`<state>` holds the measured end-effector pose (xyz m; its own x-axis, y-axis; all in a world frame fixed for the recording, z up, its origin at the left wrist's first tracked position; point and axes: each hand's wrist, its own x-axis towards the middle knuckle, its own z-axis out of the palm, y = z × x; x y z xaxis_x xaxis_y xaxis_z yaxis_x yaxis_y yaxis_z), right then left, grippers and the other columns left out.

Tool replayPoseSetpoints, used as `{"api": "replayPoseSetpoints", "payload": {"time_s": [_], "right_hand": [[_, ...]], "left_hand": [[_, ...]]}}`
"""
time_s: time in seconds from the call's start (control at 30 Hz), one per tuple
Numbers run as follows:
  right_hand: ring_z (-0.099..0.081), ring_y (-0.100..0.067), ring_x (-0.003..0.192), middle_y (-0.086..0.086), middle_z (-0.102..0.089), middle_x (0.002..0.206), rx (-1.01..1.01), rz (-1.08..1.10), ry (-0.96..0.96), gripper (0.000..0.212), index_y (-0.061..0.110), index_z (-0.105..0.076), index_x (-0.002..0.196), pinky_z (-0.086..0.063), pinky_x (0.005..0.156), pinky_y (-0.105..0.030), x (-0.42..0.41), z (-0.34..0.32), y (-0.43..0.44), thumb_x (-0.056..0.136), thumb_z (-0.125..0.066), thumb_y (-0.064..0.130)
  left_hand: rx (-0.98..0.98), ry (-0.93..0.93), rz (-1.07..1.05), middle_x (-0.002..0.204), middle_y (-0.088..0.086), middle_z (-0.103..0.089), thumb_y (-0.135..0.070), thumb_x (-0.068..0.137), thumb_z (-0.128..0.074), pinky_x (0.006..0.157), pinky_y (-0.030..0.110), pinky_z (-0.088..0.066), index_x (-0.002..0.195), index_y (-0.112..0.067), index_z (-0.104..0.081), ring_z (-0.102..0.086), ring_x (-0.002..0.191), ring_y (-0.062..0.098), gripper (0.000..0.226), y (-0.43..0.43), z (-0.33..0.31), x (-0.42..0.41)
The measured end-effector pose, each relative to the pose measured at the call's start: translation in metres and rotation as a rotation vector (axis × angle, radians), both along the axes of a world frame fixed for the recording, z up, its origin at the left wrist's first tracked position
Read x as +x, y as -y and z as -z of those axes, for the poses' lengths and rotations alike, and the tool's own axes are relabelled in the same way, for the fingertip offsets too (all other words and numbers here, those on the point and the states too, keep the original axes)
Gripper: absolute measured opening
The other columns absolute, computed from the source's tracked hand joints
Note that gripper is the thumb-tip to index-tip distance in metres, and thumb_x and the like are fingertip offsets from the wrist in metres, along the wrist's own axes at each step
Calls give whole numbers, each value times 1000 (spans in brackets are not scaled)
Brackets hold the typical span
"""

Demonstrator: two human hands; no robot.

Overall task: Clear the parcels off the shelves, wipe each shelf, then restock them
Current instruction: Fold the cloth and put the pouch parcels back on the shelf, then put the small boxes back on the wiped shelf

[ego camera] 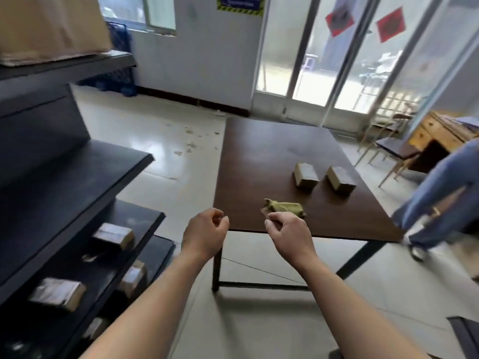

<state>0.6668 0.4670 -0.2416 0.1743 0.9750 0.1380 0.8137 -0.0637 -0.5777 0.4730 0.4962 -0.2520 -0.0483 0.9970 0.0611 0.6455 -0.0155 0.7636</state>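
Left hand and right hand hover loosely curled, holding nothing. Just beyond the right hand a green cloth lies on the bench, with two parcels farther on. More parcels sit on shelves left of the left hand.

Two parcels on table, one cloth

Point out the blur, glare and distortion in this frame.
Head view: motion blur smears the parcels on the lower shelves and the passer-by's legs; daylight blows out the glass doors and glares off the floor; wide-angle distortion bows the door frames.
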Motion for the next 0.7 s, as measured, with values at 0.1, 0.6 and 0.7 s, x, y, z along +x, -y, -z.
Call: {"api": "replayPoseSetpoints", "payload": {"time_s": [0.1, 0.6, 0.7], "right_hand": [[-59, -19, 111, -1, -68, 116, -7, 76, 6, 28, 15, -70, 113, -43, 94, -29, 42, 4, -9, 91, -60, 29], [-58, -17, 114, -1, -66, 121, -67, 337, 8, 31, 15, -68, 118, -43, 96, -28, 183, 14, -121, 93, -58, 31], [-57, -16, 115, 1, -65, 122, -94, 379, 9, 31, 17, -67, 119, -42, 96, -27, 204, 12, -156, 93, -58, 32]], "left_hand": [[-23, 7, 73, 97, -6, -69, -35, 90, -57, 80, 26, -49, 106, -20, -68, -62, 89, 13, 25, -19, 2, 44], [-81, 15, 280, 84, -10, -65, -33, 88, -60, 71, 23, -44, 103, -18, -68, -61, 81, 12, 23, -178, 16, 203], [-99, 14, 312, 86, -11, -64, -34, 89, -60, 73, 23, -46, 105, -19, -67, -61, 81, 11, 23, -219, 16, 229]]}}
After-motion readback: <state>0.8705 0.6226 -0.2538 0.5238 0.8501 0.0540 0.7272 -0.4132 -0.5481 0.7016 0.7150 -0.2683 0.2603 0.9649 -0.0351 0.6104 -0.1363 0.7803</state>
